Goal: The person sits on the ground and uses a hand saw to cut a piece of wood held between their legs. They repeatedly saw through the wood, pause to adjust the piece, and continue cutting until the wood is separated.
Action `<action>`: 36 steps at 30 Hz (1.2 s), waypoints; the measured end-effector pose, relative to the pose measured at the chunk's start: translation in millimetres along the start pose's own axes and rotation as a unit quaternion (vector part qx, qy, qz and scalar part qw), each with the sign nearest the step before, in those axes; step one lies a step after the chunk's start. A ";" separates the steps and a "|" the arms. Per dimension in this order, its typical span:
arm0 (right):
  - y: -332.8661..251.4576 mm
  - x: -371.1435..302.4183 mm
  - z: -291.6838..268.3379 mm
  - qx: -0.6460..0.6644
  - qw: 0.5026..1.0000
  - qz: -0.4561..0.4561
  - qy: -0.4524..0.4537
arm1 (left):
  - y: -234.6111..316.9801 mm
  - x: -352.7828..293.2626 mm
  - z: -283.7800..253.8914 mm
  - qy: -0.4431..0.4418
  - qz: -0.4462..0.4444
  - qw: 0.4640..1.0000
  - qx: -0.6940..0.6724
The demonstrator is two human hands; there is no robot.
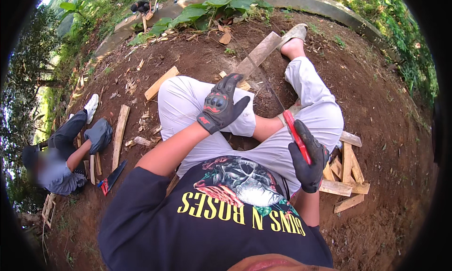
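Observation:
My left hand [220,104], in a black glove with red trim, lies with fingers stretched and thumb apart over my bent knee. Its fingertips reach the near end of a wooden plank [260,53]; whether they press on it I cannot tell. The plank slopes up to my shoe [295,34] at its far end. In my gloved right hand [311,160] is the red handle of a handsaw [292,130]. Seen nearly edge-on, its thin dark blade runs up and left, across the plank in this view. A short wood piece [244,85] sits beneath the plank's near end.
Several wood offcuts [347,170] are piled at right. More boards [121,137] lie on the brown soil [376,106] at left, near another handsaw [112,178]. A person [66,163] sits at far left; another [141,7] is in the distance. A low concrete edge [325,10] curves behind.

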State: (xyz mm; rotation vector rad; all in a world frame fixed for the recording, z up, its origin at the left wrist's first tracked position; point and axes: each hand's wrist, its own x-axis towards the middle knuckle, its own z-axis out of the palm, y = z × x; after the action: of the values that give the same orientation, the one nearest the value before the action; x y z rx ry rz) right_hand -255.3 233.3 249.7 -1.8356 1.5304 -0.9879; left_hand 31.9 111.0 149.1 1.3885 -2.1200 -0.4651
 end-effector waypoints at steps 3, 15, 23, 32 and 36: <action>16.5 43.4 26.0 -0.003 1.000 0.016 -0.018 | -55.8 6.4 20.1 -0.070 -0.162 0.982 0.063; 100.6 185.4 182.6 -0.005 0.993 -0.040 -0.112 | -80.6 77.1 92.6 -0.457 -0.266 0.831 0.175; 106.5 187.1 194.5 0.006 0.993 -0.008 -0.122 | -89.0 73.7 95.3 -0.435 -0.280 0.841 0.161; 105.4 157.7 146.4 -0.039 0.987 0.067 -0.142 | -88.4 77.8 91.4 -0.454 -0.302 0.825 0.147; 93.2 136.0 122.0 -0.054 0.972 0.161 -0.162 | -89.2 79.4 92.8 -0.453 -0.302 0.828 0.134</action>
State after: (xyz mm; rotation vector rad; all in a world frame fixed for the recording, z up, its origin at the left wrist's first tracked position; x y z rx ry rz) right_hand -198.5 76.0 130.9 -1.6490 1.6309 -0.4383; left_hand 14.1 1.0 46.8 2.3563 -2.4354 -1.3412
